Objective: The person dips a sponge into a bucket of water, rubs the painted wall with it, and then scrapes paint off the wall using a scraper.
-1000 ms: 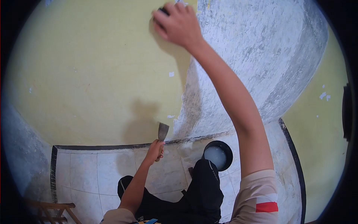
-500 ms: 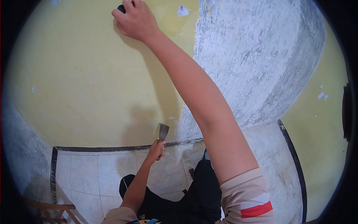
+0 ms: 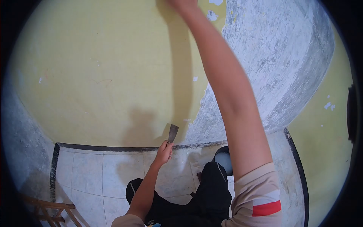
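While our 2 knees (image 3: 213, 176) bend nearest, our left hand (image 3: 163, 153) wraps its fingers round 1 scraper's (image 3: 173, 132) handle, low before the wall; it should feel light, stiff-bladed, best gripped there. Beside our right knee, 1 bucket (image 3: 221, 150) of cloudy liquid (image 3: 224, 161) looks heavy, sloshy, best lifted by its rim. Farther, at 1 yellow wall (image 3: 94, 75), our right hand (image 3: 183, 3) is cut off; we cannot tell its fingers' state.

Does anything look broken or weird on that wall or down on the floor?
Yes, the wall looks damaged: its yellow paint is missing on the right, leaving a rough grey-white patch with a ragged edge. I see no spill by the bucket, but a knee hides part of it.
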Motion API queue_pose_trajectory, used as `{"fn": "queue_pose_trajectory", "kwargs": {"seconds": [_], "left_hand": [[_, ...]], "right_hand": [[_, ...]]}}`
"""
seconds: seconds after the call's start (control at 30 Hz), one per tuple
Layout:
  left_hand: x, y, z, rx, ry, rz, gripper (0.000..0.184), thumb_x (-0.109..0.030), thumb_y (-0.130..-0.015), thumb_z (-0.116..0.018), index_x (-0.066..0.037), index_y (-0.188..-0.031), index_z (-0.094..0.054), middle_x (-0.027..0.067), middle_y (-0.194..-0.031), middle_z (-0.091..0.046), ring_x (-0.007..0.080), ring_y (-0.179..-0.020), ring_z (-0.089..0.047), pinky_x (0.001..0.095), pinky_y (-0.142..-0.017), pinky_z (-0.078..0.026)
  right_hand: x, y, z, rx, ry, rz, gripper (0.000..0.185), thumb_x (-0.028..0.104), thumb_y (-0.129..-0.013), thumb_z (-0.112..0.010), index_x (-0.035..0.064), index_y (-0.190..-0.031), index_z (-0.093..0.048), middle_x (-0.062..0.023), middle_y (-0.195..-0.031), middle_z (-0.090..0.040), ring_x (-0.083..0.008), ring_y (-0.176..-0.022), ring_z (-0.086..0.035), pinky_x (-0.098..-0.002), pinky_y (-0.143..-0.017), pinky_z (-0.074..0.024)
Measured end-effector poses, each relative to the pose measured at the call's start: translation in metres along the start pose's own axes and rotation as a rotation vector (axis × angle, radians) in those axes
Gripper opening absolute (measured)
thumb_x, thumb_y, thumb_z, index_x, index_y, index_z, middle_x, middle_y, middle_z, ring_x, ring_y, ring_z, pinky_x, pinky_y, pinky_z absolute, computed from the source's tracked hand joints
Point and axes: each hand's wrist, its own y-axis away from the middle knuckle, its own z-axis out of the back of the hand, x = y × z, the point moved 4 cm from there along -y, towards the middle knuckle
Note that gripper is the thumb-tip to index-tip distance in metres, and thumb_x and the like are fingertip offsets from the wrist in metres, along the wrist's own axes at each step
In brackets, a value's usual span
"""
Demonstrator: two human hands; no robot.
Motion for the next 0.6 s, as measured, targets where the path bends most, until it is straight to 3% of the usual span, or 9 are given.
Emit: {"fn": "queue_pose_trajectory", "kwargs": {"seconds": [0.07,0.13,0.23,0.37,0.4,0.47,0.53,0.57,0.6], "left_hand": [[0.001,0.0,0.003,0.006,-0.009,0.001,0.02,-0.028,-0.103,-0.058,-0.01,-0.096,-0.052,-0.0015,-0.073,-0.049,0.0079,-0.06,-0.049,0.0267,-0.046,-0.041],[0.003,-0.002,0.011,0.01,-0.01,-0.011,0.02,-0.028,-0.103,-0.058,-0.01,-0.096,-0.052,-0.0017,-0.073,-0.049,0.0078,-0.059,-0.049,0.0266,-0.046,-0.041],[0.008,-0.004,0.018,-0.002,-0.006,0.011,0.02,-0.028,-0.103,-0.057,-0.01,-0.096,-0.052,-0.002,-0.073,-0.049,0.0077,-0.059,-0.049,0.0266,-0.047,-0.042],[0.007,0.003,0.022,0.009,-0.076,-0.014,0.02,-0.028,-0.103,-0.057,-0.01,-0.095,-0.052,-0.002,-0.073,-0.049,0.0076,-0.059,-0.049,0.0265,-0.047,-0.041],[0.007,0.004,0.022,0.012,-0.085,-0.02,0.02,-0.028,-0.103,-0.057,-0.01,-0.095,-0.052,-0.0019,-0.073,-0.049,0.0076,-0.059,-0.049,0.0263,-0.047,-0.041],[0.004,0.002,0.02,0.018,-0.091,-0.028,0.02,-0.027,-0.103,-0.057,-0.01,-0.095,-0.052,-0.0019,-0.073,-0.049,0.0075,-0.06,-0.049,0.0261,-0.047,-0.041],[0.003,0.004,0.017,0.032,-0.066,-0.033,0.02,-0.028,-0.103,-0.057,-0.009,-0.095,-0.052,-0.0016,-0.073,-0.049,0.0075,-0.059,-0.049,0.026,-0.047,-0.042],[0.004,0.003,0.017,0.034,-0.069,-0.033,0.02,-0.028,-0.103,-0.057,-0.009,-0.095,-0.052,-0.0016,-0.073,-0.049,0.0075,-0.059,-0.049,0.026,-0.047,-0.042],[0.007,0.0,0.016,0.023,-0.072,-0.026,0.02,-0.028,-0.103,-0.057,-0.009,-0.095,-0.053,-0.0016,-0.073,-0.049,0.0075,-0.059,-0.049,0.026,-0.047,-0.042]], "right_hand": [[0.019,0.057,0.013,0.076,-0.076,0.07,0.017,0.016,-0.089,-0.064,0.0019,-0.099,-0.061,-0.0225,-0.103,-0.056,-0.0399,-0.093,-0.054,-0.0504,-0.081,-0.0479],[0.027,0.12,0.026,0.165,-0.103,0.176,0.02,0.021,-0.078,-0.073,0.0177,-0.096,-0.065,-0.0089,-0.094,-0.057,-0.0293,-0.091,-0.056,-0.0454,-0.077,-0.0465],[-0.01,0.151,0.053,0.262,-0.163,0.253,0.02,0.018,-0.081,-0.072,0.0139,-0.099,-0.065,-0.0131,-0.097,-0.058,-0.0345,-0.094,-0.056,-0.0473,-0.08,-0.0471],[-0.119,0.094,0.073,-0.075,0.225,-0.104,0.018,0.016,-0.087,-0.07,0.0087,-0.101,-0.063,-0.0188,-0.097,-0.062,-0.0374,-0.091,-0.058,-0.0522,-0.078,-0.0452],[-0.115,0.081,0.075,-0.07,0.229,-0.103,0.018,0.016,-0.087,-0.07,0.0087,-0.101,-0.063,-0.0188,-0.097,-0.062,-0.0374,-0.091,-0.058,-0.0522,-0.078,-0.0452],[-0.107,0.062,0.075,-0.104,0.257,-0.414,0.017,0.014,-0.091,-0.062,0.0012,-0.101,-0.06,-0.0229,-0.103,-0.054,-0.0409,-0.095,-0.051,-0.0517,-0.086,-0.0445],[-0.059,0.068,0.064,-0.076,0.16,-0.45,0.016,0.013,-0.092,-0.061,0.0013,-0.104,-0.06,-0.0244,-0.105,-0.054,-0.0428,-0.097,-0.05,-0.053,-0.09,-0.0411],[-0.05,0.082,0.04,-0.011,0.096,-0.306,0.018,0.015,-0.087,-0.065,0.0027,-0.1,-0.061,-0.0238,-0.098,-0.061,-0.0423,-0.091,-0.056,-0.0562,-0.078,-0.0434],[-0.024,0.101,0.018,0.159,0.008,-0.251,0.016,0.014,-0.085,-0.069,0.0065,-0.098,-0.062,-0.0217,-0.094,-0.062,-0.0407,-0.096,-0.056,-0.0542,-0.082,-0.0434]]}}
